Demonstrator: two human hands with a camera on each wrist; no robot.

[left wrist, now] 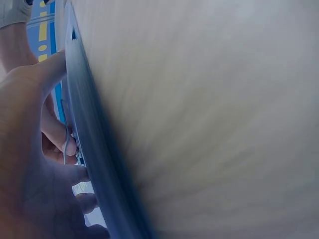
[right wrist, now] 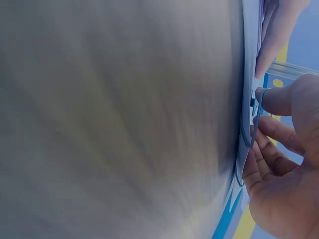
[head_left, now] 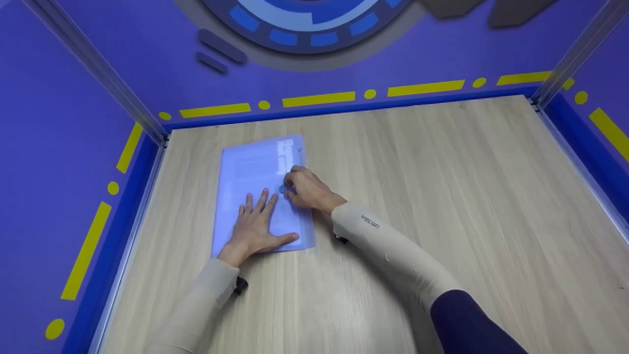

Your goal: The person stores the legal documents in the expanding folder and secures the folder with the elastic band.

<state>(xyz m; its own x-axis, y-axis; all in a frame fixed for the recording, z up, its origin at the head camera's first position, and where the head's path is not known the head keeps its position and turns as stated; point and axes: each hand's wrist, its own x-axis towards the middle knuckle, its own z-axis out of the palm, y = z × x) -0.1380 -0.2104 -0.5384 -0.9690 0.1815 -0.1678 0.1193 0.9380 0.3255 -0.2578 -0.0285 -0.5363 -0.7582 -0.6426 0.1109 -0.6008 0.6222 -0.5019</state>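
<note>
A pale blue-violet plastic document folder (head_left: pixel 245 169) with white lettering lies on the table. My left hand (head_left: pixel 255 228) rests on its front with the fingers spread and the thumb out toward the right edge. At that edge, the right hand (head_left: pixel 308 189) pinches a thin cord (right wrist: pixel 260 115) between thumb and fingertips. The cord loops out past the folder's side in the right wrist view. A small round blue fastener (head_left: pixel 282 189) shows beside the right fingertips. From the left wrist, the folder's edge (left wrist: pixel 94 124) appears as a thick layered band under the hand.
The wood-grain table (head_left: pixel 442 196) extends to the right of the folder and in front of it. Blue-violet panels (head_left: pixel 314 83) with yellow dashes enclose the back and sides, joined by metal corner posts (head_left: pixel 98 59).
</note>
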